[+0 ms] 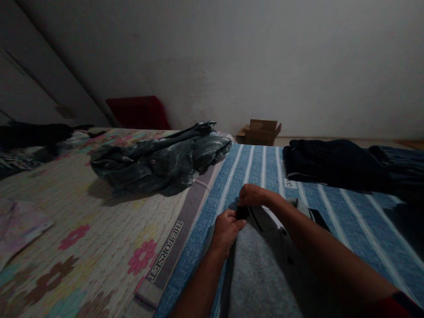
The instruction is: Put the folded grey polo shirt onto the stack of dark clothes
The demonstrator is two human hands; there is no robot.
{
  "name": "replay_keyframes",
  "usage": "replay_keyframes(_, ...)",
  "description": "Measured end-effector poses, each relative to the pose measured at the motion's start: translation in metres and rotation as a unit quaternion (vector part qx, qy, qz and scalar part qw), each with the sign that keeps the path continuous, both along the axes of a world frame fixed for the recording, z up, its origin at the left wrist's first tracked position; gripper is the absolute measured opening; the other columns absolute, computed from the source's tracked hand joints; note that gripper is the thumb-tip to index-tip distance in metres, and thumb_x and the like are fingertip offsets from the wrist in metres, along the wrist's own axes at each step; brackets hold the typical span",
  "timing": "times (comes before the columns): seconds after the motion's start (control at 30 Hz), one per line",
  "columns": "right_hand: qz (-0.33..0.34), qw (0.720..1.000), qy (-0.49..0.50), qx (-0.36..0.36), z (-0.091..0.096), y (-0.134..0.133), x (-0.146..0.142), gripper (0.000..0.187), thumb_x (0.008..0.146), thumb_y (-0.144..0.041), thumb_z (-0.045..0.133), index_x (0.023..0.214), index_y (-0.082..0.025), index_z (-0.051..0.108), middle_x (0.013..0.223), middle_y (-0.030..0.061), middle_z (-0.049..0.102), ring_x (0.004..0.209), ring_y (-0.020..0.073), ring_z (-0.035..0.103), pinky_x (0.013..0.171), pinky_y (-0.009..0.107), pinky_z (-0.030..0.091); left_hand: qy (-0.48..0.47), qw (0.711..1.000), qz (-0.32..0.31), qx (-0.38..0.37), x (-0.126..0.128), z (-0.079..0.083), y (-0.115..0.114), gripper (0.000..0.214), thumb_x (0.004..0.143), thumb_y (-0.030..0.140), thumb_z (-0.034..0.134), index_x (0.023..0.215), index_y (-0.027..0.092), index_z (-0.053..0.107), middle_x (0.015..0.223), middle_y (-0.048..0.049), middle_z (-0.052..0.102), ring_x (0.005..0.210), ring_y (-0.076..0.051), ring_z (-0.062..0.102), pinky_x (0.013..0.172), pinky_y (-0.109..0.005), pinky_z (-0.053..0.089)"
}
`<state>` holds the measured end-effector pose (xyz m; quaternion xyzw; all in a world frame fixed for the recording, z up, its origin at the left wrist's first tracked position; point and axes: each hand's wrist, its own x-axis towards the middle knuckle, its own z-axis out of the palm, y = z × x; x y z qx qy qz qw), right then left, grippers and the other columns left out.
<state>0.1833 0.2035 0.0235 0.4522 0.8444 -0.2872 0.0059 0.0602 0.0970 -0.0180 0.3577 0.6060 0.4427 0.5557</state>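
Note:
A grey jacket [261, 265] with dark trim and dark buttons lies on the blue striped bedding [228, 176] in front of me. My left hand [228, 229] is closed on a dark edge at its far left corner, thumb on top. Just beyond it, my right hand [253, 195] pinches the same dark edge, its arm reaching across the jacket. My right forearm covers part of the front and the buttons. Whether the dark edge is a cuff or a collar I cannot tell.
A crumpled dark denim garment [159, 159] lies on the floral cover [109, 229] to the left. Dark folded clothes [338, 163] are at the right. A pale pink cloth [20, 225] is at the left edge. Behind stand a cardboard box [261, 131] and a red object [139, 112].

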Motion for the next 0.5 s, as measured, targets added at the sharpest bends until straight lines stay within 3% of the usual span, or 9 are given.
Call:
replay_keyframes(0.17, -0.057, 0.994, 0.031, 0.085, -0.001, -0.006, 0.003, 0.013, 0.076, -0.028, 0.063, 0.079, -0.016, 0.069, 0.079, 0.0064, 0.068, 0.073, 0.0177, 0.060, 0.060, 0.024, 0.037, -0.007, 1.000, 0.011, 0.021, 0.001, 0.004, -0.009, 0.040, 0.058, 0.015, 0.072, 0.094, 0.016, 0.054, 0.074, -0.0021, 0.068, 0.065, -0.018, 0.065, 0.058, -0.026, 0.047)
replay_keyframes(0.3, -0.135, 0.975, 0.092, 0.152, 0.012, -0.020, 0.030, 0.033, 0.093, -0.036, 0.038, 0.093, -0.017, 0.065, 0.091, 0.0072, 0.068, 0.082, 0.0170, 0.061, 0.069, 0.025, 0.040, 0.026, 0.999, 0.015, 0.042, 0.002, 0.004, -0.013, 0.056, 0.060, 0.011, 0.070, 0.113, 0.016, 0.053, 0.089, -0.0062, 0.068, 0.073, -0.019, 0.067, 0.062, -0.026, 0.049)
replay_keyframes(0.4, -0.185, 0.949, 0.151, 0.206, 0.017, -0.045, 0.057, 0.030, 0.091, -0.037, 0.041, 0.090, -0.018, 0.065, 0.087, 0.0065, 0.068, 0.078, 0.0187, 0.061, 0.069, 0.028, 0.042, 0.055, 0.997, 0.014, 0.049, 0.002, 0.003, -0.011, 0.056, 0.062, 0.008, 0.069, 0.116, 0.014, 0.055, 0.099, -0.0109, 0.068, 0.078, -0.021, 0.067, 0.067, -0.028, 0.050)
replay_keyframes(0.5, -0.162, 0.942, 0.168, 0.243, 0.009, -0.080, 0.081, 0.025, 0.089, -0.033, 0.044, 0.093, -0.019, 0.064, 0.091, 0.0086, 0.067, 0.082, 0.0213, 0.062, 0.073, 0.032, 0.045, 0.080, 0.994, 0.035, 0.064, 0.002, 0.003, -0.004, 0.056, 0.060, 0.005, 0.070, 0.114, 0.013, 0.059, 0.108, -0.0142, 0.066, 0.086, -0.022, 0.067, 0.077, -0.030, 0.050)
